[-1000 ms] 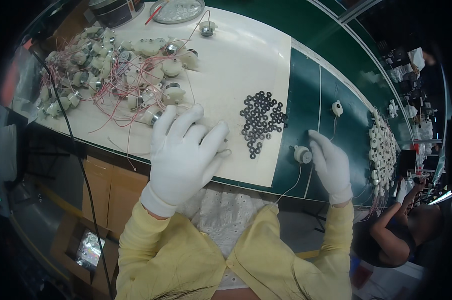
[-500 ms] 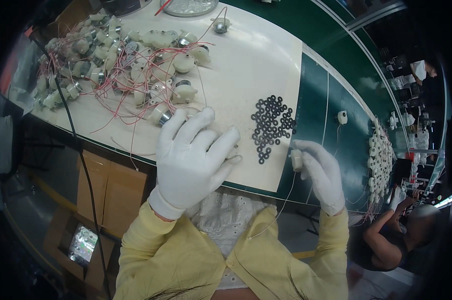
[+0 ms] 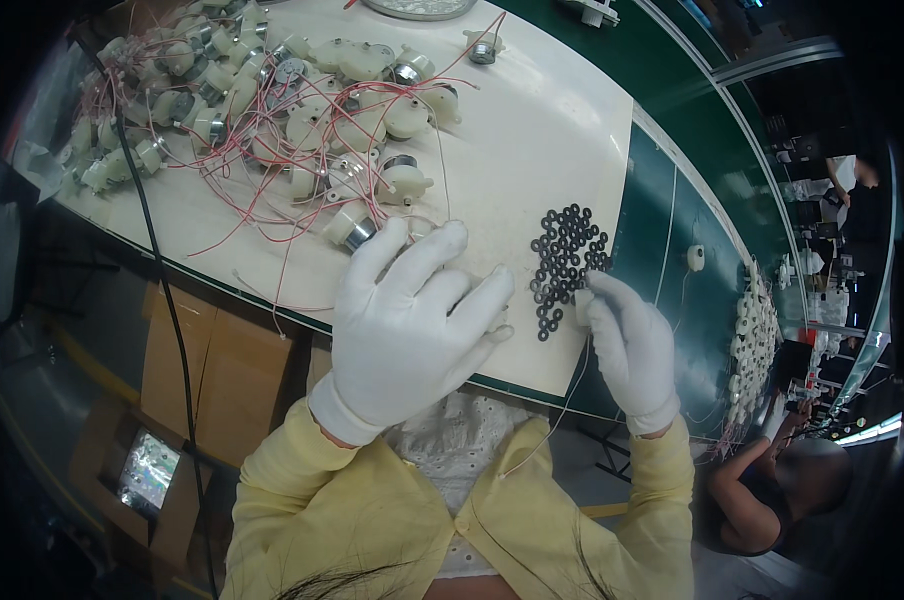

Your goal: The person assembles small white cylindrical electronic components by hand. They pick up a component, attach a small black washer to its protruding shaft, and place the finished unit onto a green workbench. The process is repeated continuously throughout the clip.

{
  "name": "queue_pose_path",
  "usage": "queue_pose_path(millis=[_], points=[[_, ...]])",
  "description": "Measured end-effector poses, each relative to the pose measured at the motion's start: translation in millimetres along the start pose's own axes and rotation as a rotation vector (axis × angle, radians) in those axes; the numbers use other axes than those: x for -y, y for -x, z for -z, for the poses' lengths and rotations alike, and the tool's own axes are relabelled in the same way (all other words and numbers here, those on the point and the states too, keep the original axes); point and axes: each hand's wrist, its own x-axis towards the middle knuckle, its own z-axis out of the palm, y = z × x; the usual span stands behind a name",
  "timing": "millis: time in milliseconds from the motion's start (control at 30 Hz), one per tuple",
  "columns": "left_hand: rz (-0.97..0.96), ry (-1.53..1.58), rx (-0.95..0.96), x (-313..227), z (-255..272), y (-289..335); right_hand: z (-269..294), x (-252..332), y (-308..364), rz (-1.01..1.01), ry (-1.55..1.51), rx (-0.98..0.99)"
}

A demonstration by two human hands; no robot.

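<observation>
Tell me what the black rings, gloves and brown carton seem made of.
Black rings: probably rubber or plastic, judging by the dull dark surface; can't tell which. Gloves: likely fabric, matte white, with creases and snug cuffs. Brown carton: apparently cardboard, matte, with flat panels meeting at a seam.

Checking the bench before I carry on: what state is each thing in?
Left hand: gloved, fingers bent and apart; grip unclear
Right hand: gloved, closed on whitish part
Whitish part: pinched, partly hidden
Black rings: loose, clustered
Motor units: heaped, pink wires tangled
Lone motor unit: apart from the heap
White units: massed together
Cardboard box: open
</observation>
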Motion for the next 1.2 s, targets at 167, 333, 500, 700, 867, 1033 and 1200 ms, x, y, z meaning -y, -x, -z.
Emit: queue_pose_path(millis=[167, 333, 500, 700, 867, 1033, 1200], points=[[0.011, 0.002, 0.005, 0.6, -1.1, 0.9, -2.5, 3.4, -1.8, 0.227, 0.421, -0.051], [0.007, 0.007, 0.015, -0.5, 3.2, -2.8, -6.3, 6.8, -4.0, 0.271, 0.501, -0.096], [0.002, -0.002, 0.021, -0.4, 3.5, -3.2, 5.7, 15.1, 1.7, 0.258, 0.646, 0.005], [0.000, 0.000, 0.034, 1.0, 0.6, -1.5, 18.2, 11.2, 24.6, 0.229, 0.682, 0.093], [-0.010, -0.011, 0.058, 1.3, 1.1, -3.1, 15.1, 6.9, 29.8, 0.219, 0.685, 0.068], [-0.018, -0.028, 0.047, 0.3, 1.9, -2.9, 6.2, 12.0, 27.0, 0.133, 0.677, 0.085], [-0.019, -0.027, 0.038, -2.9, 1.5, -0.7, 9.0, -40.2, 33.9, -0.160, 0.219, -0.080]])
